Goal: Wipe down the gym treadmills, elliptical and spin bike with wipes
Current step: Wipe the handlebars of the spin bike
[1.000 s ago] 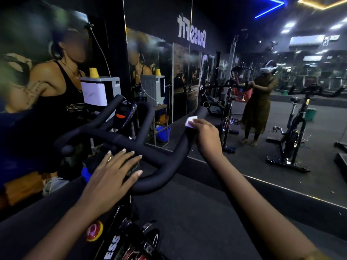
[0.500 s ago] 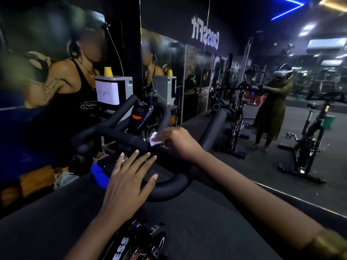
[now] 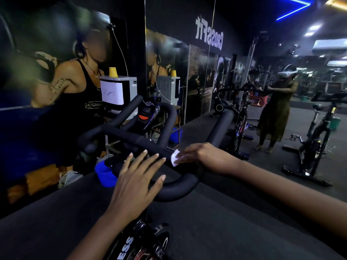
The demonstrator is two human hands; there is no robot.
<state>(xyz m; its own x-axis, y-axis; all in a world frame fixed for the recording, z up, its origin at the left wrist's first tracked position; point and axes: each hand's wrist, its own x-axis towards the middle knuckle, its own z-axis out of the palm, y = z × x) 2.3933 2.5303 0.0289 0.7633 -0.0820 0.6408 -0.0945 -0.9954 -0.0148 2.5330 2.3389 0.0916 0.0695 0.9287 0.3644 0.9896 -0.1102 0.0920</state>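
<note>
Right hand (image 3: 202, 156) pinched the wipe (image 3: 175, 158), seemingly light and limp, flat against the spin-bike handlebar (image 3: 180, 186); left hand (image 3: 135, 177) rested spread.

Yellow cup (image 3: 113, 72) atop white-grey unit (image 3: 120, 94), wall mural (image 3: 65, 87) behind. Mirror panels (image 3: 199, 81) to the right, blue bucket (image 3: 176, 135) low by them. Blue neon strip (image 3: 293, 8) overhead.

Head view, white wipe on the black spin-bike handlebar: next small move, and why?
Probably slide the small white wipe leftward along the black padded handlebar crossbar. The right hand holds it against the bar, just right of the left hand, which rests flat on the bar with fingers spread. The crossbar stretch beyond lies uncovered.
</note>
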